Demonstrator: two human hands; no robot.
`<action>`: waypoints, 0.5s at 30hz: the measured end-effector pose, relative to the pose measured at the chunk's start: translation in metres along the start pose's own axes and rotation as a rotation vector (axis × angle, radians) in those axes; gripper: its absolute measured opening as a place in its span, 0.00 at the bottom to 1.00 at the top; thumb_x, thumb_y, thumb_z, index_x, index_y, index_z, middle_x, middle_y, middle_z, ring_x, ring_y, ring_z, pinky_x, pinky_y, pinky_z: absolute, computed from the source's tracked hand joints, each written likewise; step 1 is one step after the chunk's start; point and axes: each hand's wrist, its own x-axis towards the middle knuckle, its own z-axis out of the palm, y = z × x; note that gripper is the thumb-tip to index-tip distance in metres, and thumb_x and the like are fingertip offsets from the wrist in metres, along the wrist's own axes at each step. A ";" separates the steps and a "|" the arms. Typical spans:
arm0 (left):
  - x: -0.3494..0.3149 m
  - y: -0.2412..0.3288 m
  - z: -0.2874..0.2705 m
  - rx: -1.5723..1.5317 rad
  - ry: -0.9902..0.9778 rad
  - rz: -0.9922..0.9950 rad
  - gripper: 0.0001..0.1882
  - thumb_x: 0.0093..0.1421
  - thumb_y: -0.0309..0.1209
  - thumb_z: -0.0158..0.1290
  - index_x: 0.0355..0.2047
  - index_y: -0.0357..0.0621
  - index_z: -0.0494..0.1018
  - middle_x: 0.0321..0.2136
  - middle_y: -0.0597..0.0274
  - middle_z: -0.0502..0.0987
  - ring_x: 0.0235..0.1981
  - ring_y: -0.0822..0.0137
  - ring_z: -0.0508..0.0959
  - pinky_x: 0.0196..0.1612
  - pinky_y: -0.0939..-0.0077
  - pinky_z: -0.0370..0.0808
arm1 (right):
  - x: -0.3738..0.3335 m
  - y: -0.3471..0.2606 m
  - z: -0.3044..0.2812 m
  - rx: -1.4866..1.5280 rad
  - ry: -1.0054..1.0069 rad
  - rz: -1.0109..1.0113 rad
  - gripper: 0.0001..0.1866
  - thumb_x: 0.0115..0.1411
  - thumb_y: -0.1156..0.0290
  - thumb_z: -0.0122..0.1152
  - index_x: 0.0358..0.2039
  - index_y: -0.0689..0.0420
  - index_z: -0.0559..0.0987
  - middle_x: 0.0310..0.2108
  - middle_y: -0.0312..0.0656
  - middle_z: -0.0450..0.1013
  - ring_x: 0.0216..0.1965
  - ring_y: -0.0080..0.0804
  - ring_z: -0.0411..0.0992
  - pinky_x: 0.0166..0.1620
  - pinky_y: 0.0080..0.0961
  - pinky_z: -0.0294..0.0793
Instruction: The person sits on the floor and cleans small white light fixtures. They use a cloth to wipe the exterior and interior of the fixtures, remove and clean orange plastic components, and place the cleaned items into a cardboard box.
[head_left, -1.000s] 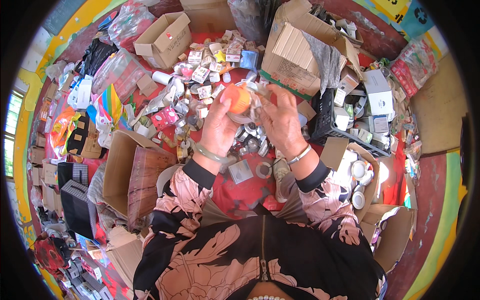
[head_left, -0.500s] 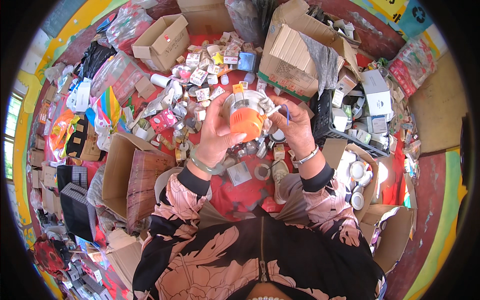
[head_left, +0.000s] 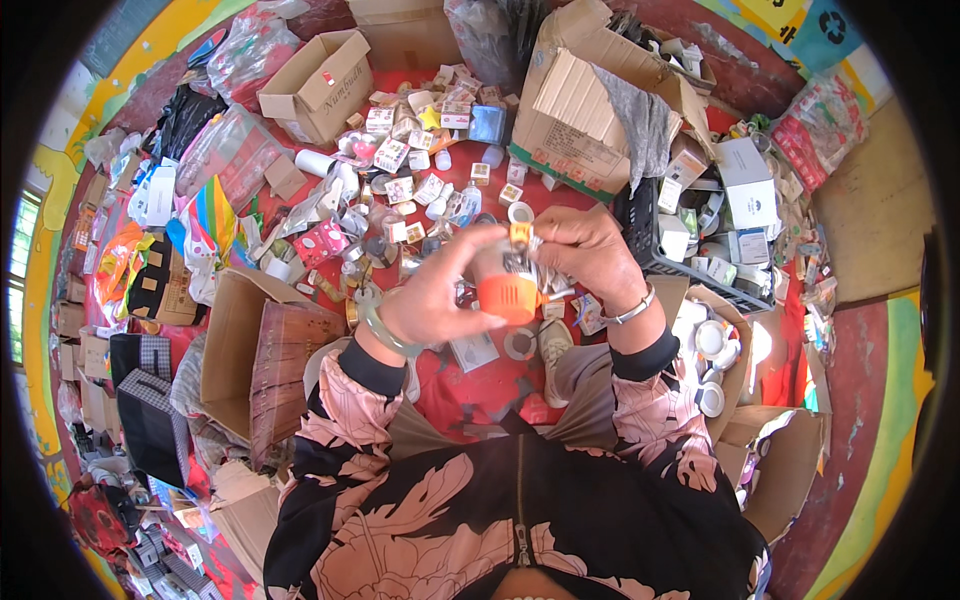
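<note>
The left hand (head_left: 440, 290) grasps and right hand (head_left: 600, 262) pinches a gadget (head_left: 510, 282) lengthwise, orange end (head_left: 508, 304) toward the person (head_left: 450, 500), small boxes (head_left: 391, 153) beyond.

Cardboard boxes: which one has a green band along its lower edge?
The large box at upper right, grey cloth hanging over it, beside the black crate; its green band shows on no other box.

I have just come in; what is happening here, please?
A person holds a rounded device with an orange plastic end in the left hand. The right hand has its fingers at the device's small yellow tab; whether they pinch it is unclear. Small white boxes litter the red floor near open brown cardboard boxes and a black plastic crate.
</note>
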 end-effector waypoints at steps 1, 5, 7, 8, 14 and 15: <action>-0.001 0.002 0.001 0.073 -0.031 0.020 0.43 0.41 0.32 0.64 0.56 0.35 0.55 0.50 0.54 0.65 0.53 0.63 0.65 0.55 0.69 0.61 | 0.001 -0.004 0.000 -0.073 -0.042 0.006 0.09 0.48 0.81 0.62 0.32 0.65 0.79 0.25 0.36 0.71 0.28 0.20 0.68 0.31 0.17 0.67; -0.002 -0.001 0.004 0.217 -0.045 0.003 0.43 0.41 0.32 0.64 0.56 0.35 0.55 0.51 0.54 0.65 0.54 0.64 0.65 0.56 0.69 0.60 | 0.001 0.003 -0.002 -0.120 -0.056 0.071 0.09 0.47 0.79 0.63 0.31 0.64 0.79 0.25 0.35 0.73 0.28 0.19 0.67 0.32 0.18 0.67; -0.004 -0.008 0.005 -0.096 0.028 -0.083 0.42 0.42 0.31 0.63 0.56 0.36 0.55 0.50 0.55 0.65 0.53 0.64 0.65 0.56 0.69 0.61 | 0.002 -0.001 0.003 0.014 0.005 0.183 0.08 0.48 0.78 0.64 0.32 0.64 0.80 0.25 0.35 0.75 0.27 0.17 0.68 0.32 0.16 0.68; -0.003 -0.009 0.005 -0.251 0.064 -0.120 0.41 0.42 0.31 0.63 0.55 0.36 0.56 0.50 0.56 0.65 0.53 0.64 0.65 0.56 0.70 0.61 | 0.002 -0.001 0.002 0.113 0.029 0.229 0.09 0.49 0.78 0.64 0.32 0.64 0.80 0.25 0.35 0.75 0.27 0.16 0.68 0.31 0.16 0.68; 0.007 -0.005 0.011 -0.786 0.316 -0.128 0.44 0.39 0.26 0.65 0.56 0.37 0.54 0.49 0.56 0.66 0.52 0.63 0.67 0.56 0.67 0.63 | 0.005 0.006 0.000 0.328 0.095 0.320 0.10 0.49 0.76 0.65 0.34 0.65 0.80 0.26 0.38 0.76 0.26 0.18 0.71 0.30 0.14 0.70; 0.007 -0.005 0.010 -0.812 0.348 -0.119 0.44 0.39 0.25 0.65 0.56 0.37 0.54 0.49 0.56 0.66 0.52 0.63 0.67 0.55 0.68 0.64 | 0.004 0.011 0.003 0.411 0.109 0.333 0.09 0.50 0.74 0.65 0.32 0.65 0.80 0.26 0.37 0.77 0.26 0.19 0.72 0.31 0.15 0.70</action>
